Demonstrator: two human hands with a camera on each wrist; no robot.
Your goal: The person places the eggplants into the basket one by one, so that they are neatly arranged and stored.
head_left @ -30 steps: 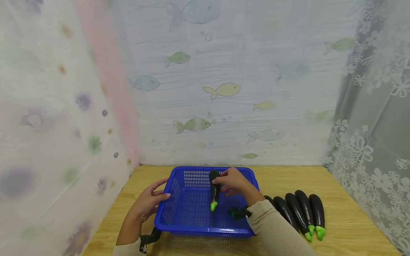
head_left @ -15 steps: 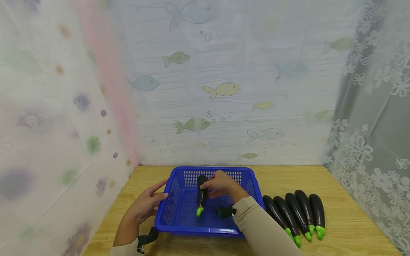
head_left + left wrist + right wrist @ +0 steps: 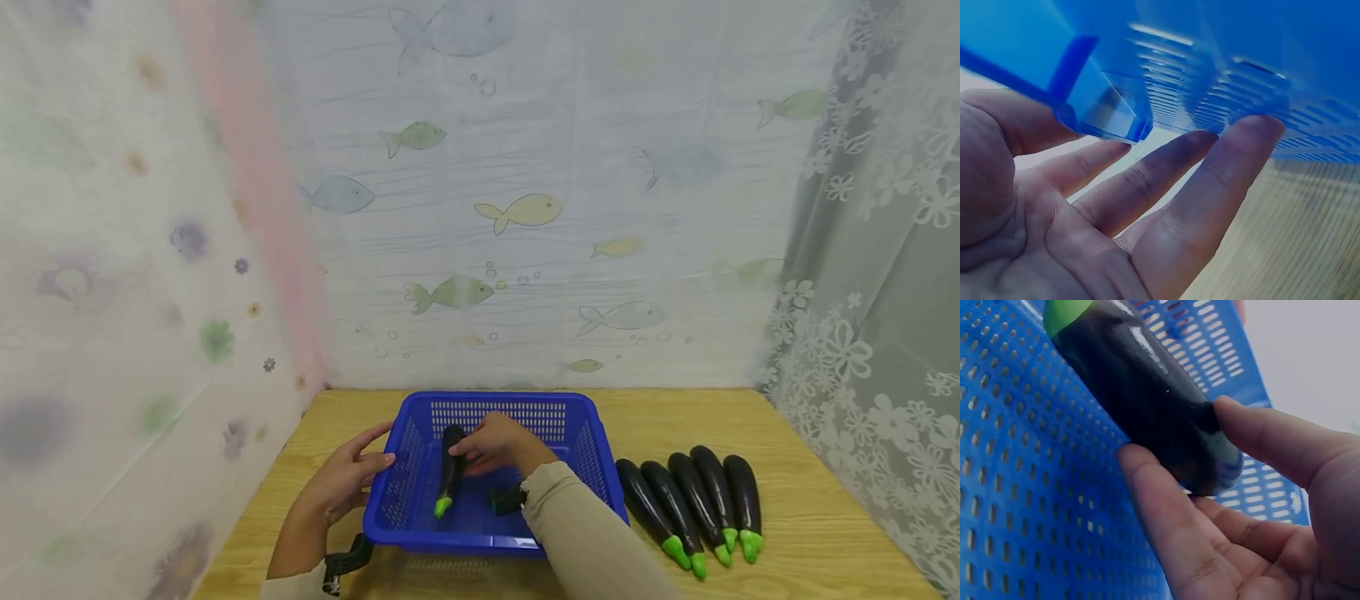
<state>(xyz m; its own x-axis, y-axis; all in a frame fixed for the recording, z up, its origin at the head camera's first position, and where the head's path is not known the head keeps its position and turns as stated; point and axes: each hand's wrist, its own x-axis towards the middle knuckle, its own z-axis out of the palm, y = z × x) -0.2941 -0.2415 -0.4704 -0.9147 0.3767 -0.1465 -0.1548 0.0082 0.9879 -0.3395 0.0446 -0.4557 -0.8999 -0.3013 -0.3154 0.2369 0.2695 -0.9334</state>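
Note:
My right hand (image 3: pixel 497 442) is inside the blue plastic basket (image 3: pixel 491 542) and pinches a dark eggplant (image 3: pixel 452 467) near its rounded end. The eggplant's green stem end points toward me. In the right wrist view, the thumb (image 3: pixel 1260 428) lies on one side of the eggplant (image 3: pixel 1141 394) and the fingers (image 3: pixel 1169 525) on the other, close to the slotted wall. My left hand (image 3: pixel 341 483) holds the basket's left rim, thumb over the top. In the left wrist view its fingers (image 3: pixel 1197 200) touch the slotted outer wall.
Several eggplants (image 3: pixel 697 500) lie side by side on the wooden table (image 3: pixel 817 508), right of the basket, stems toward me. A fish-patterned curtain (image 3: pixel 525 250) hangs behind the table. Other patterned curtains flank it on the left and right.
My right hand has moved left and lower into the basket, carrying the eggplant toward the left side. The left hand stays at the rim.

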